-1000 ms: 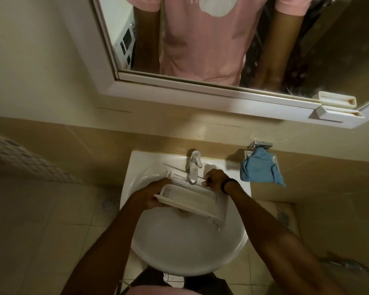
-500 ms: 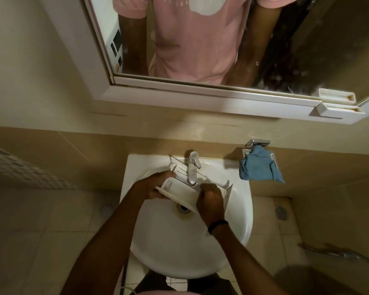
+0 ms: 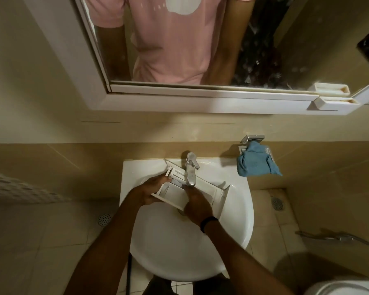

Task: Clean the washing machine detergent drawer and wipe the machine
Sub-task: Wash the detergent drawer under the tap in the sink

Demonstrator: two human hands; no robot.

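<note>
A white detergent drawer (image 3: 211,191) lies tilted across the white sink (image 3: 239,220), under the chrome tap (image 3: 191,169). My left hand (image 3: 152,189) grips the drawer's left end, fingers curled over its edge. My right hand (image 3: 197,206) lies over the drawer's middle, fingers bent into it just below the spout; what the fingertips touch is hidden. A black band circles my right wrist.
A blue cloth (image 3: 257,161) hangs on a wall holder right of the sink. A mirror (image 3: 179,39) above reflects a person in a pink shirt. Tiled floor with drains (image 3: 104,219) surrounds the sink; a toilet rim (image 3: 345,288) shows at the bottom right.
My right hand left the tap area at the back and came down onto the drawer's middle. The drawer tilted, its left end lifted toward the tap. The view shifted slightly.
</note>
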